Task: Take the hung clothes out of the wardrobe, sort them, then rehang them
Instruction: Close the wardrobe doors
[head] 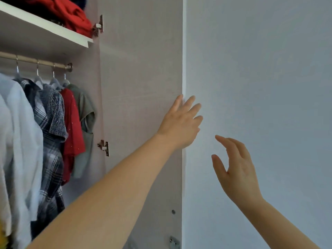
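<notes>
The wardrobe stands with its right door point(142, 83) swung wide, showing the door's inner face. My left hand point(180, 123) rests flat on the door's outer edge with fingers spread, holding nothing. My right hand point(235, 169) hovers in front of the pale wall, fingers apart and empty. On the metal rail point(36, 61) at the left hang several garments on hangers: a white shirt point(21, 141), a dark plaid shirt point(51, 168), a grey knitted top point(55, 112), a red top point(72, 130) and a grey-green shirt point(86, 112).
A white shelf point(45, 26) above the rail carries folded red cloth point(71, 13). Two metal hinges point(103, 147) sit on the door's inner side. A plain pale wall point(260, 69) fills the right half of the view.
</notes>
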A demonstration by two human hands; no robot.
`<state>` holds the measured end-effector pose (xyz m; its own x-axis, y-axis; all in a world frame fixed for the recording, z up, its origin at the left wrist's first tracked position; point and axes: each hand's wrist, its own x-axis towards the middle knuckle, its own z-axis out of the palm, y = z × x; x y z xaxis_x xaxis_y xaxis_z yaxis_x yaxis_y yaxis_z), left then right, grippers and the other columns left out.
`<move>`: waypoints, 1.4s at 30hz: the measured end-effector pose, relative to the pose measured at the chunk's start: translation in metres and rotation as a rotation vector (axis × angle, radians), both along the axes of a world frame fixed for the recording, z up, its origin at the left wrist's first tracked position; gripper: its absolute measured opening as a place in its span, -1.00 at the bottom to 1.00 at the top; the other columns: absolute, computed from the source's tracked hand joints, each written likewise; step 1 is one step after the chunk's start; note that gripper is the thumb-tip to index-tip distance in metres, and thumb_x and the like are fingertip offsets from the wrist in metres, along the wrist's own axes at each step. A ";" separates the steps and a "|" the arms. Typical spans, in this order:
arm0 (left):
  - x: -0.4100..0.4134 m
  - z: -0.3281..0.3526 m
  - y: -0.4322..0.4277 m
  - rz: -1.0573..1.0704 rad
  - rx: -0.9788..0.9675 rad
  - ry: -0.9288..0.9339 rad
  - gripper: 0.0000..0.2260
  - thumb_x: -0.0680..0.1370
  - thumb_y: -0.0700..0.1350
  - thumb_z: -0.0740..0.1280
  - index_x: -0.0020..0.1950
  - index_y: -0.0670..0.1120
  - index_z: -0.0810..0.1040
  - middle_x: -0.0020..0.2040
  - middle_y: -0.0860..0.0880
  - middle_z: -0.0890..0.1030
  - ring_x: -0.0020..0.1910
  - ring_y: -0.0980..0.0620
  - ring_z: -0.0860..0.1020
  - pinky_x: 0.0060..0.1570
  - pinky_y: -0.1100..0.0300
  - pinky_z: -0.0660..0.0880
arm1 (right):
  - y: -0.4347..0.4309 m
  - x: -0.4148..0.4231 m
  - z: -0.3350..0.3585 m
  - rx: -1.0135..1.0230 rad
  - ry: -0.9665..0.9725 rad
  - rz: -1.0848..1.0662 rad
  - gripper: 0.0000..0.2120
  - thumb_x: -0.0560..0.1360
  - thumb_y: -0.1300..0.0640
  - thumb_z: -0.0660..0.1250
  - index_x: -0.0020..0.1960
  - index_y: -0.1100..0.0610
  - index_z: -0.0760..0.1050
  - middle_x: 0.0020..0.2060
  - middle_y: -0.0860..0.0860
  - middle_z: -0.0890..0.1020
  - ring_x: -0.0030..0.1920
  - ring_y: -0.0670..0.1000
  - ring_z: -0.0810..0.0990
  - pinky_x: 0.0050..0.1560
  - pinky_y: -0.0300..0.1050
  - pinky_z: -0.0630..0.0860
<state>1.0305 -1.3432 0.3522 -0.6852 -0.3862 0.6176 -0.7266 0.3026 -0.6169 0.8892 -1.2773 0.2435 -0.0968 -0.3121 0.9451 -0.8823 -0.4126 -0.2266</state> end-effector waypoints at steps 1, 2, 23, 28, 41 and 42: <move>-0.001 0.002 -0.007 0.103 -0.005 -0.059 -0.61 0.63 0.05 0.00 0.38 -0.07 0.34 0.49 -0.10 0.15 0.50 -0.12 -0.13 0.40 -0.19 -0.25 | -0.006 -0.003 -0.002 0.013 -0.004 0.026 -0.58 0.45 0.29 0.35 0.29 0.19 0.43 0.13 0.13 0.52 0.13 0.17 0.51 0.08 -0.08 0.38; 0.000 0.003 -0.011 0.178 -0.013 -0.102 -0.60 0.63 0.05 -0.03 0.36 -0.09 0.37 0.47 -0.09 0.19 0.50 -0.12 -0.14 0.39 -0.21 -0.25 | -0.013 -0.005 -0.004 0.026 -0.012 0.056 -0.59 0.45 0.29 0.35 0.29 0.19 0.43 0.13 0.12 0.52 0.14 0.16 0.51 0.09 -0.09 0.36; 0.223 -0.016 0.080 0.184 -0.360 -0.132 -0.67 0.58 -0.01 0.13 0.28 -0.01 0.51 0.33 -0.10 0.46 0.41 -0.15 0.22 0.39 -0.16 0.06 | -0.045 0.220 -0.032 0.105 0.088 0.970 -0.45 0.52 -0.24 -0.01 0.39 -0.41 -0.23 0.43 -0.32 0.07 0.43 -0.29 0.08 0.36 -0.41 0.07; 0.303 -0.024 0.098 0.371 -0.358 -0.129 -0.65 0.60 -0.03 0.14 0.38 0.00 0.37 0.39 -0.13 0.38 0.41 -0.16 0.28 0.36 -0.19 0.19 | -0.043 0.302 -0.029 0.037 0.124 0.926 -0.42 0.50 -0.25 0.05 0.42 -0.32 -0.18 0.41 0.03 0.29 0.38 -0.04 0.22 0.28 -0.12 0.22; 0.450 -0.037 0.054 0.492 -0.310 0.037 -0.65 0.56 -0.06 0.21 0.35 -0.04 0.43 0.36 -0.13 0.43 0.39 -0.16 0.32 0.36 -0.18 0.17 | -0.089 0.468 -0.024 0.015 0.064 0.791 -0.35 0.40 0.01 0.43 0.42 0.12 0.29 0.14 0.24 0.44 0.00 0.14 0.46 -0.07 -0.03 0.50; 0.457 -0.039 0.050 0.509 -0.299 0.064 -0.64 0.57 -0.05 0.19 0.37 -0.03 0.42 0.37 -0.11 0.41 0.40 -0.16 0.31 0.35 -0.19 0.17 | -0.093 0.476 -0.023 0.019 0.078 0.782 -0.35 0.40 0.02 0.43 0.42 0.13 0.30 0.14 0.25 0.44 -0.01 0.15 0.47 -0.05 -0.01 0.51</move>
